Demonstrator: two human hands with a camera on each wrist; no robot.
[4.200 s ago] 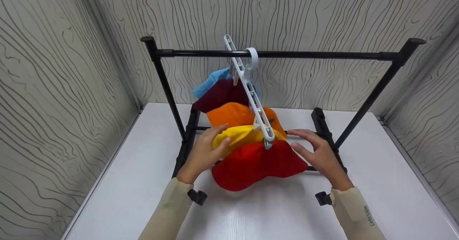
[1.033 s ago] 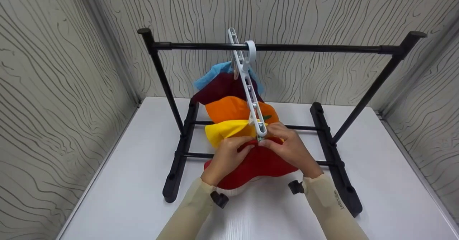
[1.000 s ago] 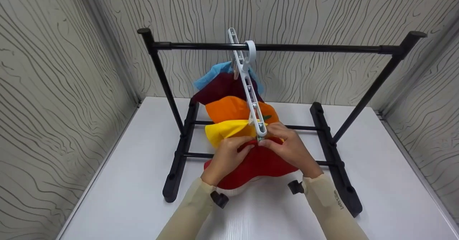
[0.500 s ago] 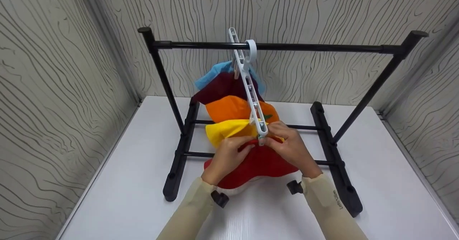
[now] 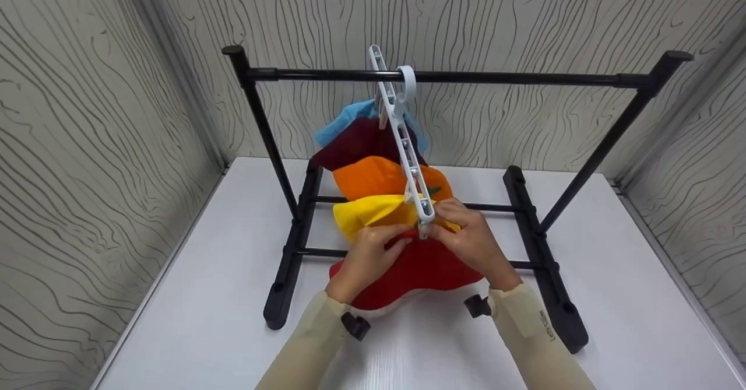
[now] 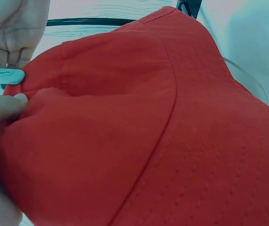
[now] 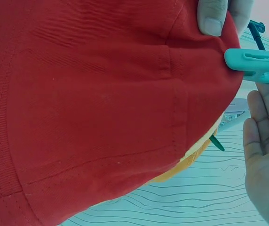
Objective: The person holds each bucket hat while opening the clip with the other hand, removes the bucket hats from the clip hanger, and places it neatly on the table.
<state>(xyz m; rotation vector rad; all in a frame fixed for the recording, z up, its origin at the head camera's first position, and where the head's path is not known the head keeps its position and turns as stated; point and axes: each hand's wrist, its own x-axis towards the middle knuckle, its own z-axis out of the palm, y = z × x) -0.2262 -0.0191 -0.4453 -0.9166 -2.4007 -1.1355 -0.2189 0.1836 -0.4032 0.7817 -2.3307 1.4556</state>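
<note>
A red bucket hat (image 5: 419,267) hangs lowest and nearest me, under the front end of a white clip hanger (image 5: 402,136). My left hand (image 5: 373,253) pinches the top of its crown between thumb and fingers. My right hand (image 5: 469,238) holds the front clip (image 5: 423,231) of the hanger, thumb tip at its side. In the right wrist view the clip (image 7: 254,60) overlaps the crown's top edge, right beside my left thumb (image 7: 212,23); several right-hand fingers (image 7: 261,127) lie just below the clip. The left wrist view shows the red hat's (image 6: 125,117) stitched brim facing right.
Behind the red hat hang a yellow hat (image 5: 361,212), an orange hat (image 5: 370,177), a maroon hat (image 5: 364,144) and a light blue hat (image 5: 347,123). The hanger hooks over the bar (image 5: 513,77) of a black rack on a white table (image 5: 215,285). Patterned walls (image 5: 478,23) enclose it.
About four seconds ago both hands were apart, beside the hats; since then they have come together at the red hat's top. Over the last second, slightly more of the clip shows beside my thumb.
</note>
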